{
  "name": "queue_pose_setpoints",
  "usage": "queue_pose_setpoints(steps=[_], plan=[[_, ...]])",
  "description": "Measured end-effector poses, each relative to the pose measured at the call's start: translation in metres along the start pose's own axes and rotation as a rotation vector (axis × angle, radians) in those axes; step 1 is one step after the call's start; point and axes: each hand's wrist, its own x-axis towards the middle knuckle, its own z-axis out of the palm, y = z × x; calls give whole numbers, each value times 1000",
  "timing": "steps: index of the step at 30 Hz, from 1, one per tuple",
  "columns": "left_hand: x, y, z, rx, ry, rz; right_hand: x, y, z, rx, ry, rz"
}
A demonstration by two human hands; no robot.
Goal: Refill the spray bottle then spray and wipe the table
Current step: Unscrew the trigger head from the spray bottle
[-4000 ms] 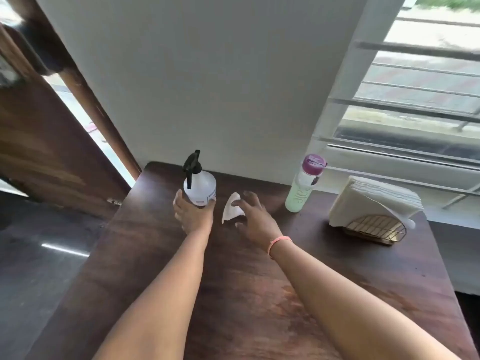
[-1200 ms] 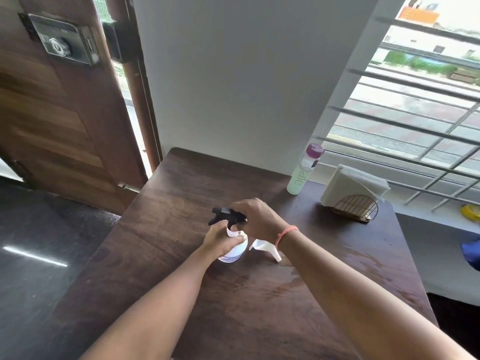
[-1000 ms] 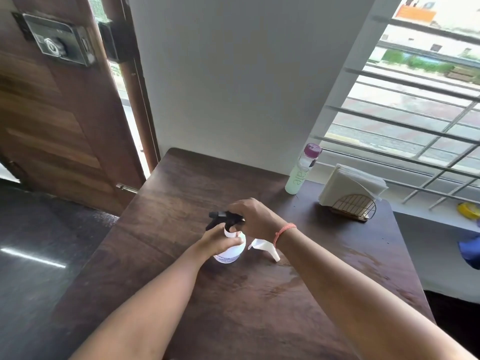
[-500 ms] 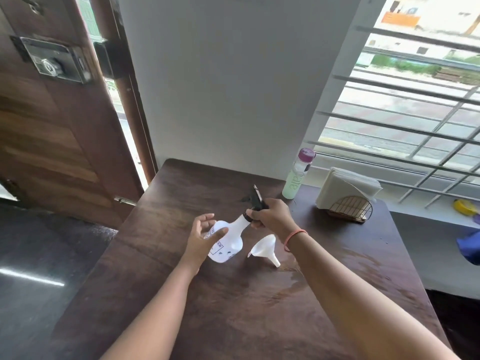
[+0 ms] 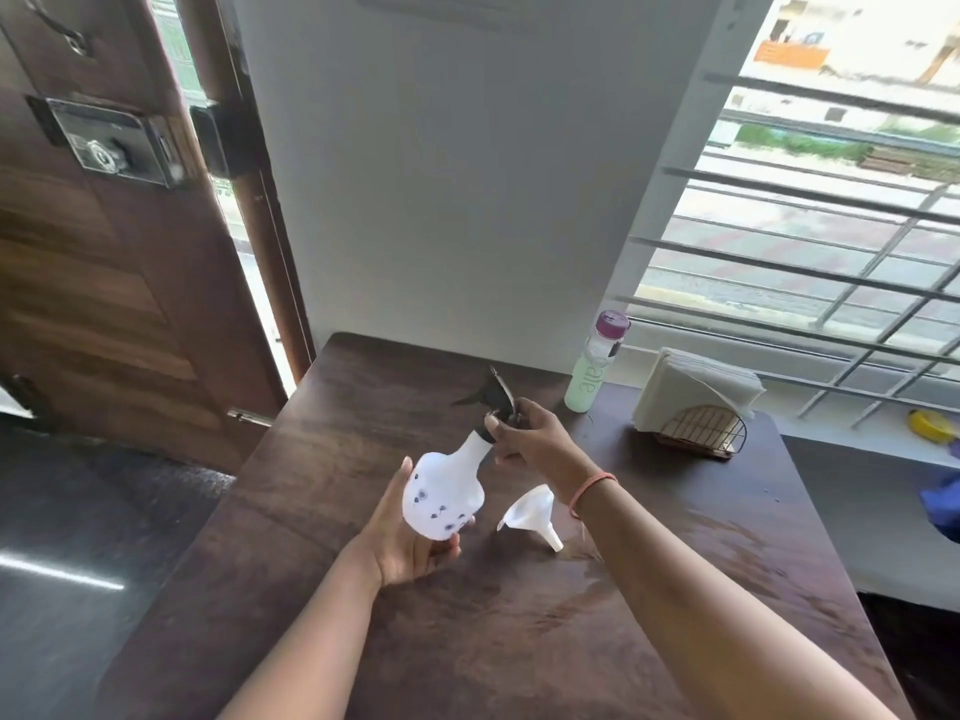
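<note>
Dark wooden desk point(image 5: 675, 605) set against a white wall, with a wooden door to its left and a barred window to its right. Your left hand point(image 5: 410, 532) cups the base of the white spray bottle point(image 5: 447, 493), lifted clear of the desk and tilted with its neck pointing up and away from you; this grip is curled partway around the body, thumb and fingertips on the plastic. Your right hand point(image 5: 535, 441) is closed around the bottle's neck just below the black spray head point(image 5: 491, 394), fingers pinched tight at the collar. A white funnel point(image 5: 532, 514) lies on its side on the desk just right of the bottle, beneath your right wrist. At the far edge stand a pale green bottle with a purple cap point(image 5: 595, 368) and, beside it, a wire holder of napkins point(image 5: 696, 407).
</note>
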Motion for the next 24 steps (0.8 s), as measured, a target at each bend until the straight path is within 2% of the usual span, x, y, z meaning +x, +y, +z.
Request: queue_pose_setpoints(steps=[3,8,10,13,15,17,20,24], plan=[[2,3,5,98,-105,-24,3,-2,4,177,80,34],[15,10,20,128,-19,340,19,5,4,223,360,131],[18,14,22,151,-30,398,21,5,3,208,414,119],[12,17,29,213,-54,314,22,4,2,196,386,60],[9,19,28,148,-85,155,22,1,1,201,305,-11],[11,18,23,51,-136,71,23,-2,1,234,251,-51],[12,17,20,10,-213,68,31,-6,2,241,327,-49],[14,19,26,92,-143,228,40,-5,0,230,518,14]])
